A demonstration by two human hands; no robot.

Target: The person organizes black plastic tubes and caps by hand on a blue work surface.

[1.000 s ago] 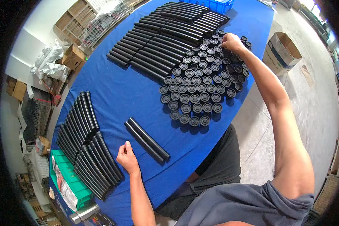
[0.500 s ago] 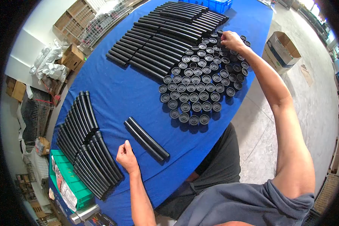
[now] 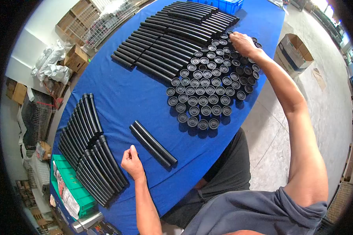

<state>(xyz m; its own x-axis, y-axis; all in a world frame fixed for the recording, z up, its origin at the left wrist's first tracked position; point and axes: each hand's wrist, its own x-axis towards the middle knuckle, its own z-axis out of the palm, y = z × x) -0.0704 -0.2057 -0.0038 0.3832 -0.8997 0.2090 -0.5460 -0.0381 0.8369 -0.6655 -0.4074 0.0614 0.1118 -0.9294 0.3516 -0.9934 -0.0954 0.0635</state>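
Observation:
My right hand [image 3: 244,44] reaches to the far end of a wide cluster of round black caps [image 3: 204,82]. Its fingers curl down among them, and whatever lies under the fingertips is hidden. My left hand [image 3: 132,162] is a loose fist with the thumb on top, low over the blue cloth. Any contents of that fist are out of sight. Just right of it, two black tubes [image 3: 153,144] lie side by side. Left of it are rows of black tubes with wider ends [image 3: 102,168]. Plain black tubes [image 3: 157,51] lie in rows beyond the caps.
The blue cloth [image 3: 117,94] covers the table. A green bin [image 3: 84,201] stands at the left near edge, and a blue crate [image 3: 234,6] at the far end. On the floor to the right is an open cardboard box [image 3: 296,55].
My right hand has shifted very slightly, its fingers lower among the caps at the far end. My left hand and the two tubes beside it stay put.

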